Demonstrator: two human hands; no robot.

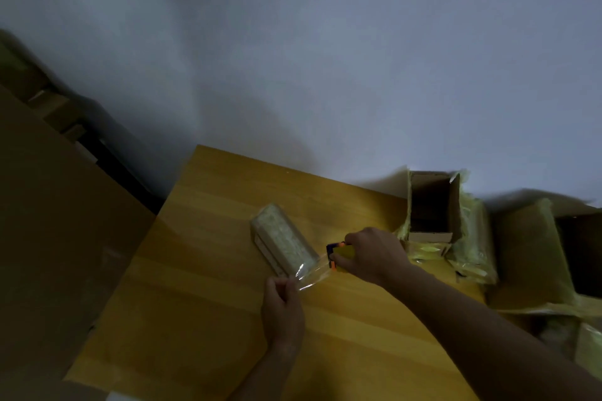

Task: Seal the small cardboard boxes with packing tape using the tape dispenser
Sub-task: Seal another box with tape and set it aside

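With tape [312, 275] pinched by the left hand [282, 306] and the dispenser [338, 255] gripped by the right hand [374, 254], the slack strip could be folded onto itself before the box [283, 239] is reached.

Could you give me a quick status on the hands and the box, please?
Right hand grips tape dispenser. Left hand pinches tape strip pulled out. Small box lies beside them on table. Nothing in the way.

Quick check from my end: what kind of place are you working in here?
Likely a small packing or shipping corner, not a factory line: a wooden table against a plain wall, open cardboard boxes at the right, and flat cardboard sheets stacked at the left.
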